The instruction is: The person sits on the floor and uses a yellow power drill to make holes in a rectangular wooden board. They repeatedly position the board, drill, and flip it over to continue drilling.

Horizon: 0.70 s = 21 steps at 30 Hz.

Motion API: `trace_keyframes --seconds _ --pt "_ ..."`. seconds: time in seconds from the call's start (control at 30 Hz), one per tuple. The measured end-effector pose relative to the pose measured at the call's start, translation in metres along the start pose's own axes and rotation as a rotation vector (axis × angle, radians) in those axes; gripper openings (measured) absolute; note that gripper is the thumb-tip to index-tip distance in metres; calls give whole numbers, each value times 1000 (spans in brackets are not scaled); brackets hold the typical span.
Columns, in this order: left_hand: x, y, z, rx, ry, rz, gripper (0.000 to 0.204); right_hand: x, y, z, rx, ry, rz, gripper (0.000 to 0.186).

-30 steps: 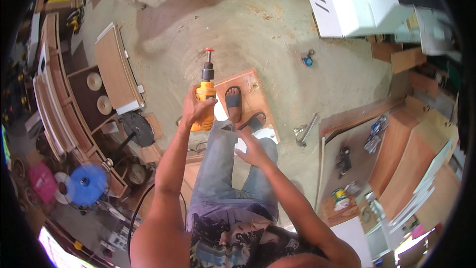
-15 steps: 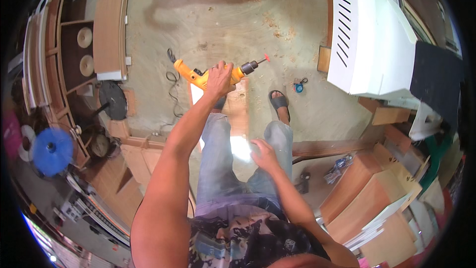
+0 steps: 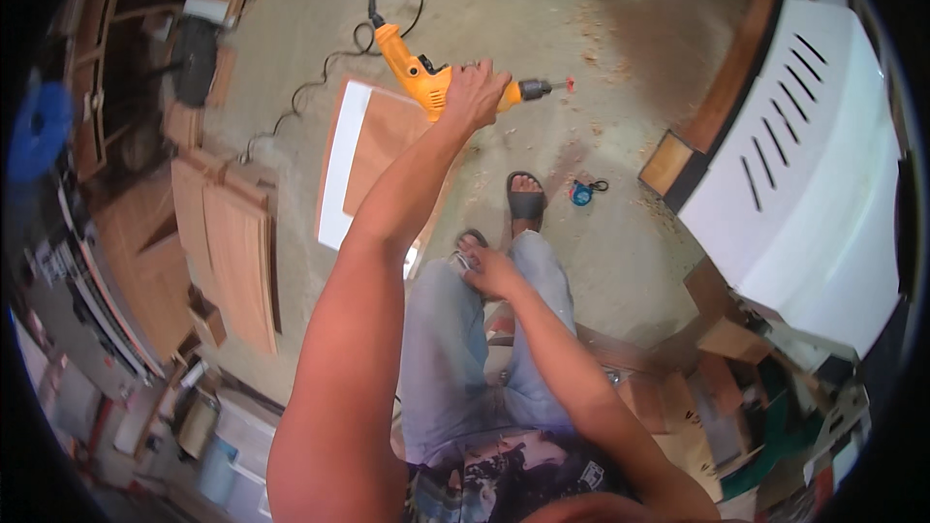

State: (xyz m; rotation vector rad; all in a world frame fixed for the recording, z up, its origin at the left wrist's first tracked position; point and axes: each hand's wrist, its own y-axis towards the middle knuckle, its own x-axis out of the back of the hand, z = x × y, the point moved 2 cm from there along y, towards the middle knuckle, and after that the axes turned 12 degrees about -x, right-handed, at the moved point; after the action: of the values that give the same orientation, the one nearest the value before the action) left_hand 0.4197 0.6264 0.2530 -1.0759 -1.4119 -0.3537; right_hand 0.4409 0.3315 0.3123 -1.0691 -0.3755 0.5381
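A yellow power drill (image 3: 412, 68) is in my left hand (image 3: 475, 97), which wraps over its body from above. Its black chuck (image 3: 534, 89) points right, with a thin bit and a small red piece (image 3: 571, 85) at the tip. A black cord (image 3: 329, 60) trails from the handle. Below the drill, a brown wooden panel with a white border (image 3: 339, 169) lies on the floor, partly covered by my left arm. My right hand (image 3: 492, 273) is between my knees, above one sandal, its fingers loosely apart. A pale bit near its fingertips is too small to identify.
A blue tape measure (image 3: 581, 193) lies on the floor right of my feet. At the right stands a large white slotted housing (image 3: 814, 155) beside a wooden block (image 3: 668, 161). Wooden boards (image 3: 232, 252) lie at the left. Wood shavings (image 3: 605, 63) litter the floor.
My view has turned, so the surroundings have shifted. My left hand still grips the drill, now farther forward and right. My right hand has moved left, between my knees.
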Motion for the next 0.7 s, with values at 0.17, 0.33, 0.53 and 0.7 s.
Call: trace_keyframes --seconds 0.17,0.33,0.53,0.7 --pt "-28 -97 89 381 -105 -176 76 12 17 10 202 -33 -107 50" --pt "-31 -305 201 751 121 -96 78 37 21 31 363 -211 -165 51" --pt "-86 -528 191 1155 -247 -290 77 43 25 50 510 -271 -207 52" --pt "-240 -590 133 1388 -516 -629 78 29 10 52 587 -336 -270 47"
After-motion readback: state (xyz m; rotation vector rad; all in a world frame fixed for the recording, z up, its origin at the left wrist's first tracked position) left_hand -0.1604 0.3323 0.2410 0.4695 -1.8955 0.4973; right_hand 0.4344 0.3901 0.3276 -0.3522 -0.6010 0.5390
